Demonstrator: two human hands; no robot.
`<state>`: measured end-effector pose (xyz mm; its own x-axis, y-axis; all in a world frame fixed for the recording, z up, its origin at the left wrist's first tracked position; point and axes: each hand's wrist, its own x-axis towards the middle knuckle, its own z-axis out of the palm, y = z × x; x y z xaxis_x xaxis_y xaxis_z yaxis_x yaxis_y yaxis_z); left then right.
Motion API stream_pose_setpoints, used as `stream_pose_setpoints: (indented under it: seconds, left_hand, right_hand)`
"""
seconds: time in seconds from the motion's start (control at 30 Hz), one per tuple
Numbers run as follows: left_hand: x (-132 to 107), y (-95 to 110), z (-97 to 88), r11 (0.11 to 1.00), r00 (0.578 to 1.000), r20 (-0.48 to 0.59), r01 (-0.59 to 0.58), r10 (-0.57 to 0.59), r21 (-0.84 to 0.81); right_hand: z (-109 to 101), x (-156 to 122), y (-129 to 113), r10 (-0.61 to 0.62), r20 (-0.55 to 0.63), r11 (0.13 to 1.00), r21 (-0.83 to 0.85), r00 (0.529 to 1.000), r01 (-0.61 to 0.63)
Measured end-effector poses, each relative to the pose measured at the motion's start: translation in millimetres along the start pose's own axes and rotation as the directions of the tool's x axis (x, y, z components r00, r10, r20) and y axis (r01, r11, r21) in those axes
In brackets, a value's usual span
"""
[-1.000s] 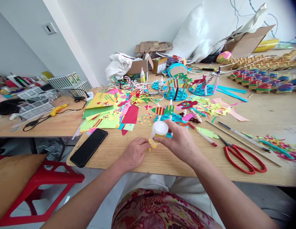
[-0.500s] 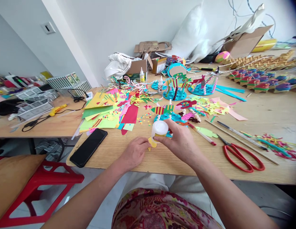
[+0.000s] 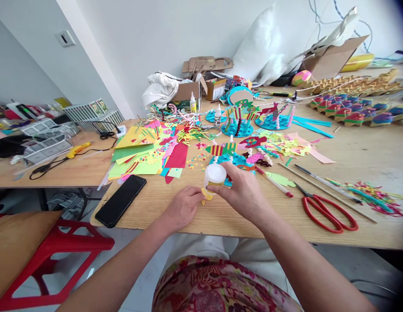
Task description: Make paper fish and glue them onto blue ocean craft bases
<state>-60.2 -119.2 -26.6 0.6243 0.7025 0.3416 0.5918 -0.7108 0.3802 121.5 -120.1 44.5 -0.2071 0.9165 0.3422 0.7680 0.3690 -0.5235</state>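
Observation:
My right hand (image 3: 245, 190) is wrapped round a white glue bottle (image 3: 216, 174) with a yellow label, its round base turned up and its lower end hidden. Directly under the bottle lies a small yellow paper cutout (image 3: 208, 197) on the wooden table. The closed fingertips of my left hand (image 3: 184, 204) pin the cutout's left edge. Just beyond the bottle stands a blue base (image 3: 232, 161) with a striped paper fish (image 3: 221, 149) over it.
A black phone (image 3: 121, 201) lies left, near the table edge. Red-handled scissors (image 3: 329, 213), a thin stick (image 3: 331, 193) and a pen (image 3: 274, 182) lie right. Coloured paper sheets (image 3: 136, 149) are piled back left. More blue bases (image 3: 238, 126) stand behind.
The bottle in my right hand has shifted slightly left over the yellow cutout. My left hand stays where it was.

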Motion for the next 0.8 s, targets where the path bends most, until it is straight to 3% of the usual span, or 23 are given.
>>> stream_pose_setpoints:
  seconds: [0.8]
  left_hand:
    - [0.1, -0.2, 0.0, 1.000, 1.000, 0.002, -0.004, 0.004, 0.021]
  right_hand:
    - [-0.4, -1.0, 0.3, -0.021, -0.013, 1.000, 0.002, 1.000, 0.021]
